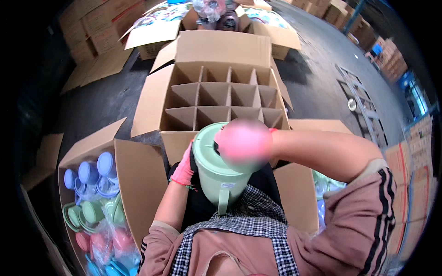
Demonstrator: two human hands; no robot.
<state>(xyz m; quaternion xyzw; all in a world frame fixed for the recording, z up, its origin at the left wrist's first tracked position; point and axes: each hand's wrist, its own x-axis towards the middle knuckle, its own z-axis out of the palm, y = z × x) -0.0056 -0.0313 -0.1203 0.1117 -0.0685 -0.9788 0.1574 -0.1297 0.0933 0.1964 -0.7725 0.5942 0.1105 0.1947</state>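
Observation:
A pale green plastic jug [214, 184] stands upright in front of my lap, its handle toward me and a small white label on its side. A round green lid [206, 140] covers its top. My left hand [185, 169], in a pink glove with a dark palm, is closed against the jug's left side. Over the lid bends my right hand [243, 140], also pink-gloved, its fingers curled down at the lid's middle; blur covers much of this hand. Just beyond the jug is an open cardboard carton [223, 48] with divider compartments [214, 94].
At the left, an open box [138, 184] holds blue, green, pink and turquoise plastic pieces, some bagged. Another box [297, 198] with green and blue pieces is at the right. A person [216, 11] handles bagged items at the far side. A metal frame [361, 99] lies on the floor.

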